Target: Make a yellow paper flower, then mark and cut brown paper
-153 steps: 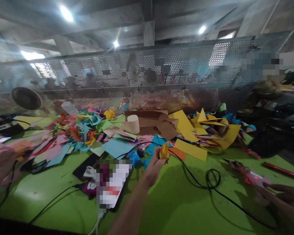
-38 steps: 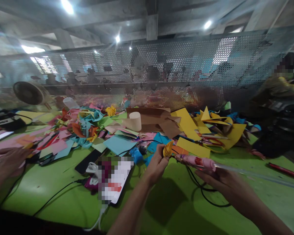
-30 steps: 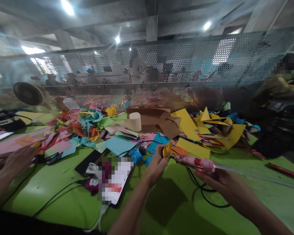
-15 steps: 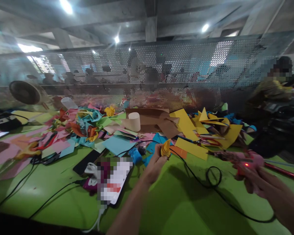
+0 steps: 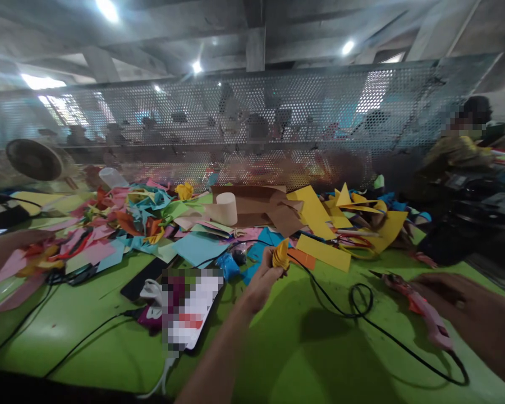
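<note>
My left hand (image 5: 261, 280) pinches the yellow folded paper (image 5: 281, 255) in closed fingers above the tabletop (image 5: 320, 359). My right hand (image 5: 475, 314) hangs loose-fingered over the pink glue gun (image 5: 425, 308), which was lifted a moment ago and now lies flat.

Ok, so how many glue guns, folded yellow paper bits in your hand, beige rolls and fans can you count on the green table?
Pink glue gun: 1
Folded yellow paper piece, pinched in the left hand: 1
Beige roll: 1
Fan: 1
Total: 4
</note>
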Tool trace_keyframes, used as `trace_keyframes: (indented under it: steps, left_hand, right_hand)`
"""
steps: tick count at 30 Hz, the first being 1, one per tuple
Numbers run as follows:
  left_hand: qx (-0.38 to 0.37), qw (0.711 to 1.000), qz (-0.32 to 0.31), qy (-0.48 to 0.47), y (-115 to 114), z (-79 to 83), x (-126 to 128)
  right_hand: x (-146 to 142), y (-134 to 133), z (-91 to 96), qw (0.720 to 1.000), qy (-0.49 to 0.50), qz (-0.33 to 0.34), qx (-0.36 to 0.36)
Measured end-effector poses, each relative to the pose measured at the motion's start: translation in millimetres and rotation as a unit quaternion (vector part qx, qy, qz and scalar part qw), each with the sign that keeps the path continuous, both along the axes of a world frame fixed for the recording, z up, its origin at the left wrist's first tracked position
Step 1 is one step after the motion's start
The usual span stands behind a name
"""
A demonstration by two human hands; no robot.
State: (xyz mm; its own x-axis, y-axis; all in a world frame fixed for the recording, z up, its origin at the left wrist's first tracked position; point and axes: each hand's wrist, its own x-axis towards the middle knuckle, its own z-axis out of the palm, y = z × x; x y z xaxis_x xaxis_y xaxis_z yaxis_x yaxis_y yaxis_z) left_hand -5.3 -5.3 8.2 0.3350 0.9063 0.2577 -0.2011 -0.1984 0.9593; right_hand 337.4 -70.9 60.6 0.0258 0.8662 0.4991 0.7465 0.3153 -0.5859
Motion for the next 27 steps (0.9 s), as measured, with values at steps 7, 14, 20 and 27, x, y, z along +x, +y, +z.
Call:
trace_keyframes:
  steps: [7, 14, 20, 27]
  left_hand:
    - [-0.019, 1.0, -0.009, -0.001, 2, -2.4, 1]
    - [-0.021, 1.0, -0.005, 0.023, 1, 0.4, 2]
    - [-0.023, 0.999, -0.013, 0.033, 0, 2.9, 2]
    - [-0.018, 0.998, -0.008, 0.054, -1, 4.1, 1]
  right_hand:
    - [-136, 28, 17.5, 0.979, -0.03, 0.2, -0.016]
    - [-173, 45, 8.0, 0.975, -0.069, 0.203, 0.055]
    - [-172, 45, 2.3, 0.976, -0.11, 0.169, 0.078]
    - [-172, 46, -1.4, 0.971, -0.157, 0.159, 0.081]
